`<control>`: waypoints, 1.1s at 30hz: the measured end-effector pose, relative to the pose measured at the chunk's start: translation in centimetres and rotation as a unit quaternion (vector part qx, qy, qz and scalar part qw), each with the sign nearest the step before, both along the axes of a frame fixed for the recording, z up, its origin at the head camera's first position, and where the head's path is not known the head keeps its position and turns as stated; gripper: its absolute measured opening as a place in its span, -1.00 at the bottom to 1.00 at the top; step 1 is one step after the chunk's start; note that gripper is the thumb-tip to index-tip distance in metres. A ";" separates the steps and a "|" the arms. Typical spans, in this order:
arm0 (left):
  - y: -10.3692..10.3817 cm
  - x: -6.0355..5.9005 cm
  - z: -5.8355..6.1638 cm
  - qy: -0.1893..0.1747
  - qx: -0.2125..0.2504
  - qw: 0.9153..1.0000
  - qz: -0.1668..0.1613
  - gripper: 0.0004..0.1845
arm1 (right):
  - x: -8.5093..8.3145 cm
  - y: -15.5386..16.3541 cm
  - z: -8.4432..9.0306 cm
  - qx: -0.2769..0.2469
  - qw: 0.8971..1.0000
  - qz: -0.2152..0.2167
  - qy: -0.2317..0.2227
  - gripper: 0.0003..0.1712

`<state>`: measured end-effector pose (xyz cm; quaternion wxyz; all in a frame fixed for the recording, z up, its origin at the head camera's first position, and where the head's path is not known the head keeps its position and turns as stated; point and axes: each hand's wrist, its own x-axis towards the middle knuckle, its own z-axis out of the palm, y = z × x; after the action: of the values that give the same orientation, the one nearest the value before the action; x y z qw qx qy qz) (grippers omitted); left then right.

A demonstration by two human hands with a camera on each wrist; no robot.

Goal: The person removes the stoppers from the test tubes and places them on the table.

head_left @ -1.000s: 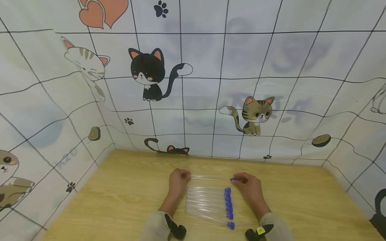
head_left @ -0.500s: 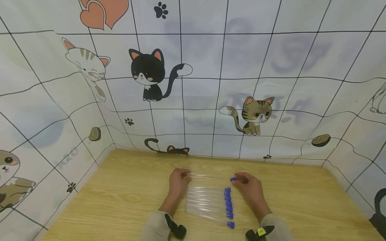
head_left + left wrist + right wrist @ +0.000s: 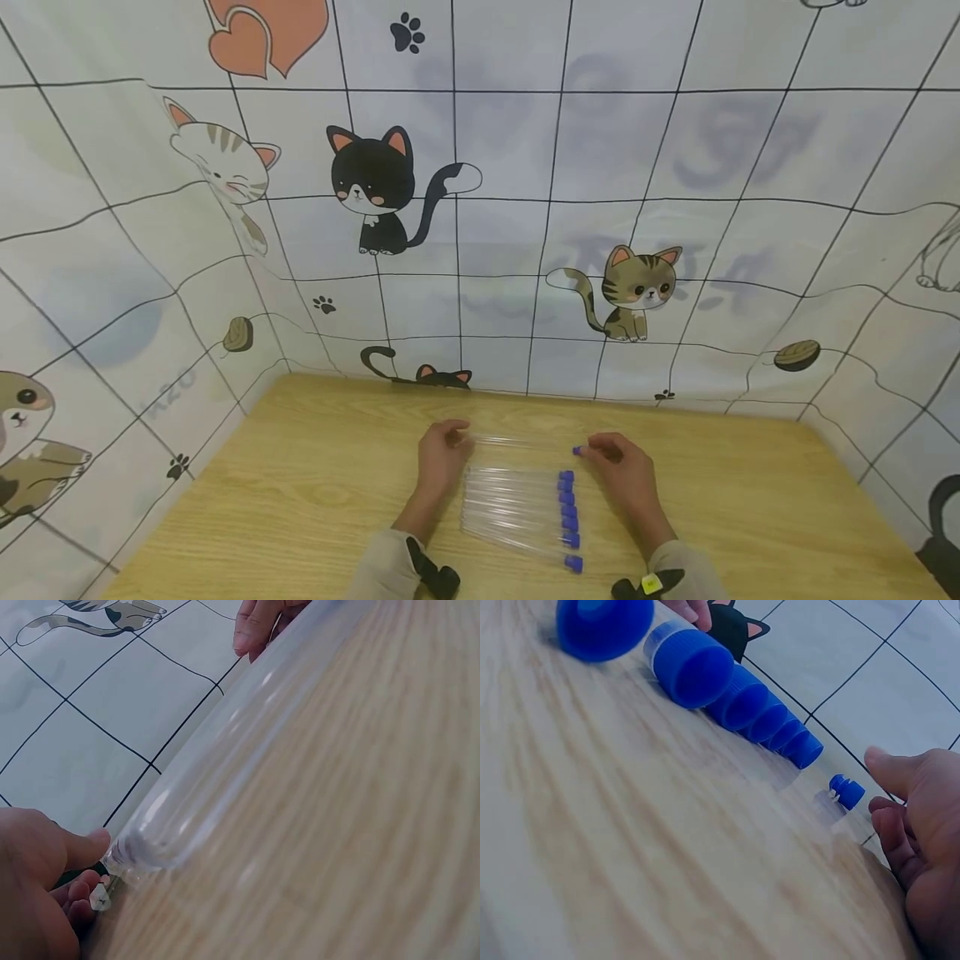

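Tube (image 3: pixel 525 442): laid crosswise on table (image 3: pixel 300 500), behind the row (image 3: pixel 517 517). Closed end pinched by left hand (image 3: pixel 442 454); blue cap (image 3: pixel 847 791) just ahead of right hand (image 3: pixel 626 471), fingers curled, contact apparently not made.

Near tubes (image 3: pixel 600 626) blurred and cropped, right hand (image 3: pixel 915 825) cut by edge
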<state>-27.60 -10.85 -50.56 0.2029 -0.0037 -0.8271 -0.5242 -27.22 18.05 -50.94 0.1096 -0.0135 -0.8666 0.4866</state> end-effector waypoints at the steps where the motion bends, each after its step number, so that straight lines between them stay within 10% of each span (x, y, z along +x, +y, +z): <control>1: 0.0 0.1 0.0 0.005 0.006 1.000 0.001 -0.76 | 0.1 0.0 0.0 0.000 1.000 -0.005 0.003 -0.67; 8: 0.0 1.1 -0.2 0.000 0.048 0.999 -0.015 -0.83 | 0.7 0.1 0.0 -0.024 0.999 -0.037 0.027 -0.66; 33: -2.8 1.4 -0.7 -0.021 -0.074 0.982 -0.174 -0.97 | 2.3 -0.5 0.3 0.010 0.997 0.066 -0.025 -0.91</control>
<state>-26.23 -13.64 -51.30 0.0909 -0.1514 -0.8545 -0.4885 -24.88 17.55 -50.60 0.0559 0.0323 -0.8730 0.4834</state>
